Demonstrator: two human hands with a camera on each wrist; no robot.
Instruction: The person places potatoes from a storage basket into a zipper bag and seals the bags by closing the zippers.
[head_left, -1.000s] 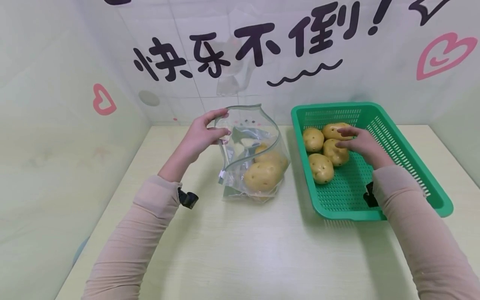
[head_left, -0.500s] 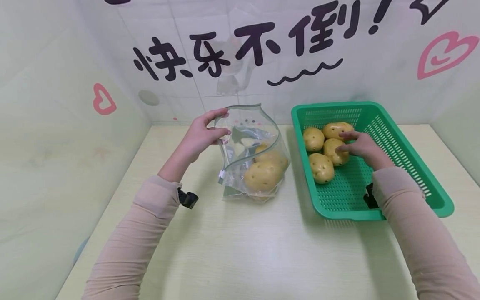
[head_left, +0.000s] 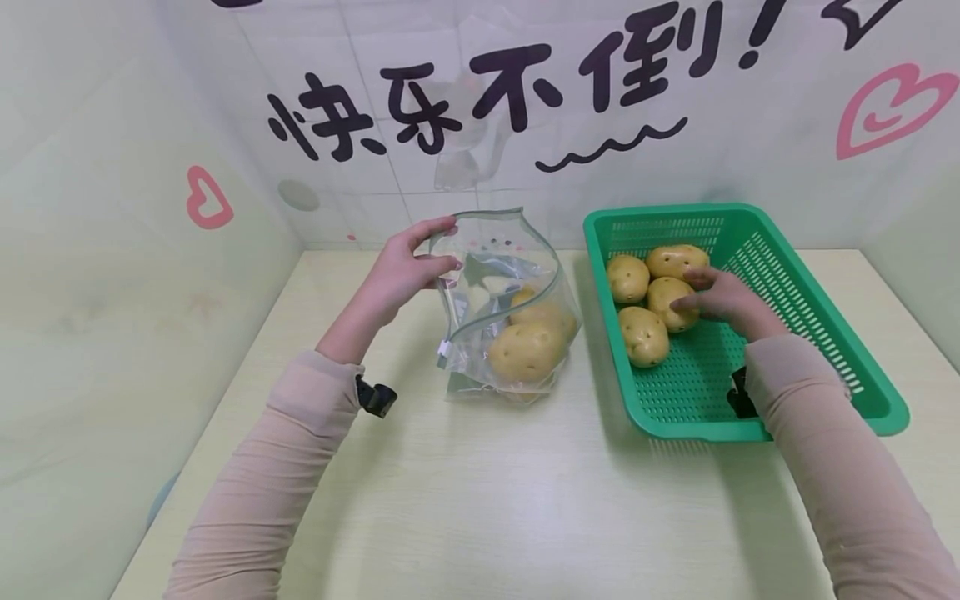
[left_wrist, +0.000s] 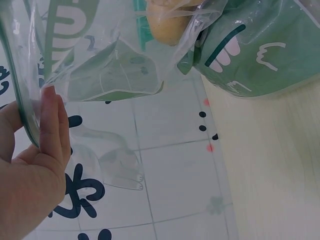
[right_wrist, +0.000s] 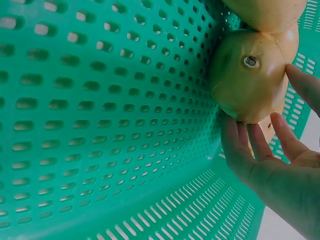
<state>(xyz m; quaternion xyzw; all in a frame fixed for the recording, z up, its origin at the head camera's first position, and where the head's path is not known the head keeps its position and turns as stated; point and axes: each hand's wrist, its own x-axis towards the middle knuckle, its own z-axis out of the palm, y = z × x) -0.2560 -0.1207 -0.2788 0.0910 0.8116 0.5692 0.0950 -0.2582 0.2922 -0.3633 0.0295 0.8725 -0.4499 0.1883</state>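
Our left hand (head_left: 405,271) pinches the rim of one clear zip bag (head_left: 483,287) to its right, at least two bagged potatoes (head_left: 527,352) showing inside, while our right hand (head_left: 731,302), curled within one green basket (head_left: 697,430), grips one potato (head_left: 666,300) of four, the other three (head_left: 643,337) lying beyond and to its left.

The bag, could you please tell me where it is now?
In the head view, the bag sits on the table, left of the basket, held by the left hand.
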